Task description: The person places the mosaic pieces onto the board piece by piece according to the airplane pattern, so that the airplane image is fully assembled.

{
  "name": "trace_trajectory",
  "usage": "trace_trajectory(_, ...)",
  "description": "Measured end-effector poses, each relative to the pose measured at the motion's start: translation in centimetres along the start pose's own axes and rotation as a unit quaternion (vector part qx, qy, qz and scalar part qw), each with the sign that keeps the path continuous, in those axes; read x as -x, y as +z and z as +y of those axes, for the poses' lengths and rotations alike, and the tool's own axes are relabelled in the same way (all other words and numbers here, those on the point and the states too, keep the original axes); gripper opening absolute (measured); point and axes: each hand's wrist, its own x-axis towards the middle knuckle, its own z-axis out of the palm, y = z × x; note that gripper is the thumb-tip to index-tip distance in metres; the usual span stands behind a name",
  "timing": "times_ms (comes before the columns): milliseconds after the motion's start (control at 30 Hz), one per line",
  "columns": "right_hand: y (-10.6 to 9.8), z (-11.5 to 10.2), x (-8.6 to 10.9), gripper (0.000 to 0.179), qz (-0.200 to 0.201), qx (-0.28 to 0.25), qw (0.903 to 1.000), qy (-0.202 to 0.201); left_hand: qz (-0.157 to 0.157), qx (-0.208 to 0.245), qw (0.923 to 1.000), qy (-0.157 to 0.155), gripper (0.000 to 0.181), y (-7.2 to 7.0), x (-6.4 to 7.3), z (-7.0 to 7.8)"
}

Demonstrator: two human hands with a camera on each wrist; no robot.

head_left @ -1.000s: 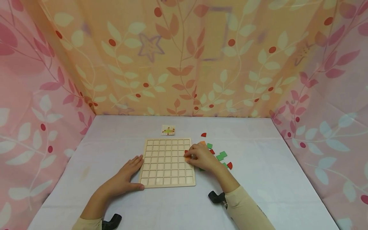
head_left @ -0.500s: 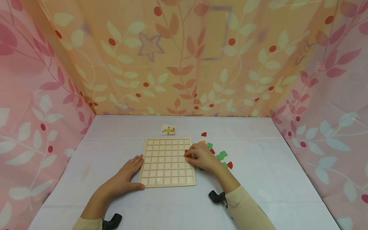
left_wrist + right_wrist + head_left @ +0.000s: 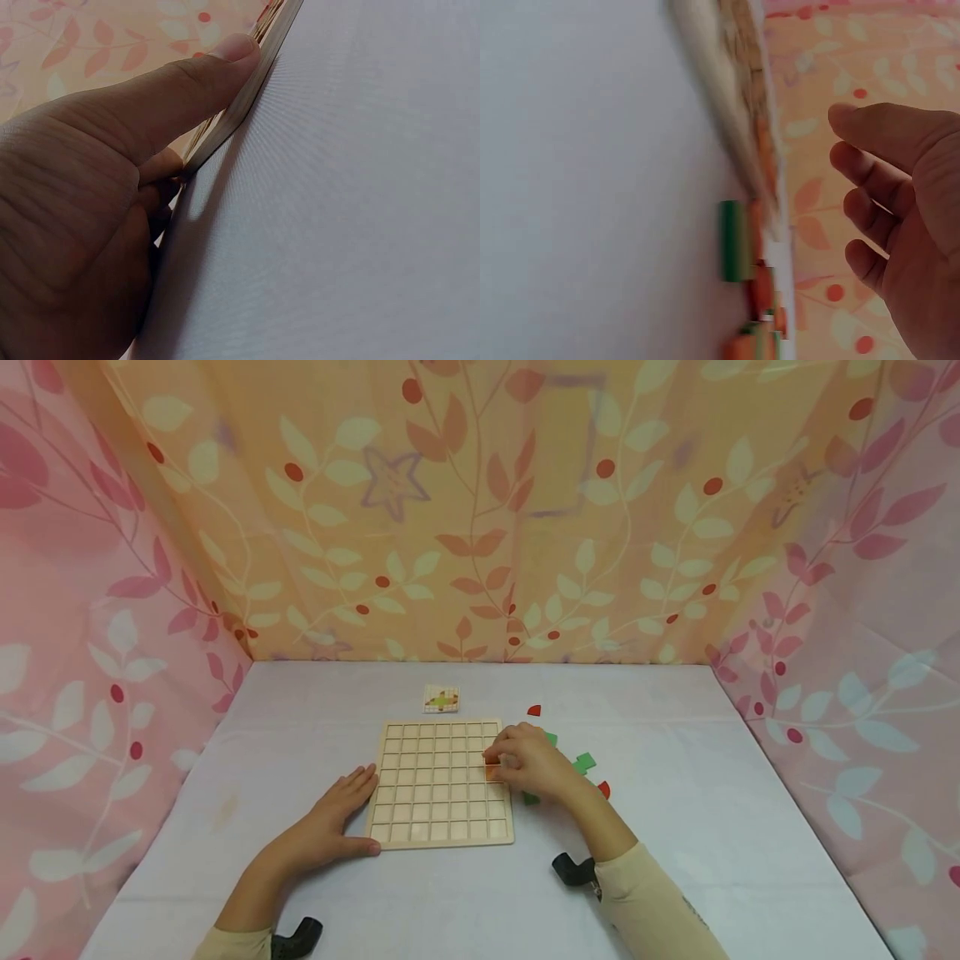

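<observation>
The left forearm (image 3: 251,893) is slanting forward and inward. At its end the left grip (image 3: 330,827) is resting with its fingers (image 3: 358,781) extending forward and its thumb (image 3: 360,847) stretching sideways, well apart from them. The right forearm (image 3: 603,822) is angling forward and to the left, and the right grip (image 3: 536,764) is hanging with its back facing upward. Its fingers are bending loosely, the thumb tip lying just beside the index fingertip.
</observation>
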Motion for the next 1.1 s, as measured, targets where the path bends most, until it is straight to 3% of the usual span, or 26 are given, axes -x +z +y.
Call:
trace_trajectory(200, -3.3, -1.1, 1.0, 0.029, 0.001, -0.003, 1.0000, 0.004, 0.000, -0.006, 1.0000, 0.001, 0.118, 0.2, 0.0, -0.1)
trace_trajectory(500, -6.7, 0.0, 4.0, 0.028, 0.000, 0.014, 0.9998, 0.011, -0.001, 0.001, 1.0000, -0.006, 0.117, 0.4, -0.1, 0.0)
trace_trajectory(767, -8.0, 2.0, 6.8, 0.030, 0.016, 0.003, 0.9992, 0.037, -0.001, 0.000, 1.0000, -0.008, 0.118, 0.3, -0.2, -0.1)
trace_trajectory(1100, -7.9, 5.3, 10.6, 0.026, 0.034, -0.021, 0.9955, 0.086, 0.003, -0.003, 1.0000, 0.000, 0.118, 0.2, -0.1, -0.3)
